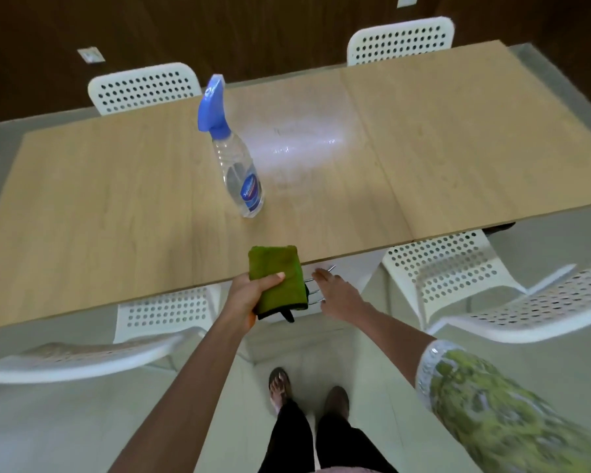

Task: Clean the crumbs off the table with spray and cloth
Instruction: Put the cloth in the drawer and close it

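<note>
My left hand grips a folded green cloth at the near edge of the wooden table; the cloth's far end lies over the table edge. My right hand hangs open just right of the cloth, below the table edge, holding nothing. A clear spray bottle with a blue trigger head stands upright on the table, beyond the cloth. A wet shiny patch spreads on the tabletop to the right of the bottle. No crumbs show clearly.
White perforated chairs stand around the table: two at the far side, one tucked under the near edge, one near right. Chair backs flank me. My feet stand on the pale floor.
</note>
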